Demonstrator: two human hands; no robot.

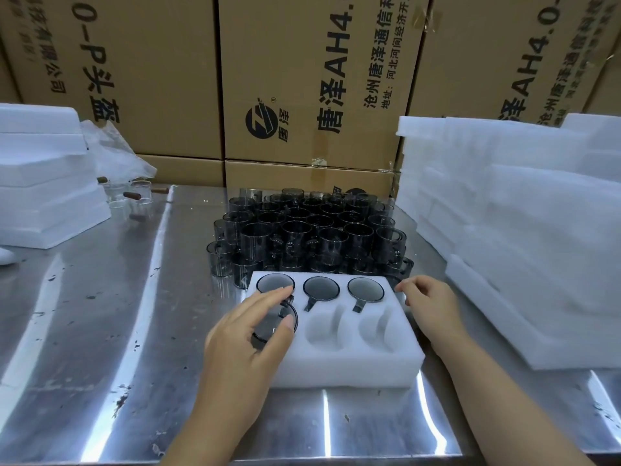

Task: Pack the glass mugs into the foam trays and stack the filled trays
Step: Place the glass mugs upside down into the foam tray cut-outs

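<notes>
A white foam tray (pixel 349 368) with six pockets lies on the steel table in front of me. Its far row holds three dark smoked-glass mugs (pixel 321 288). My left hand (pixel 250 326) grips the rim of a fourth mug (pixel 274 326) with thumb and fingers over the near left pocket. The two other near pockets (pixel 374 327) hold nothing. My right hand (pixel 428 302) hovers at the tray's far right corner with loosely curled fingers, holding nothing. A dense cluster of several loose dark mugs (pixel 305 233) stands just behind the tray.
A tall pile of foam trays (pixel 524 230) fills the right side. Another foam stack (pixel 43 183) sits at the left, with clear glass cups with wooden handles (pixel 134 196) and a plastic bag (pixel 114 153) beside it. Cardboard boxes (pixel 302 79) wall off the back.
</notes>
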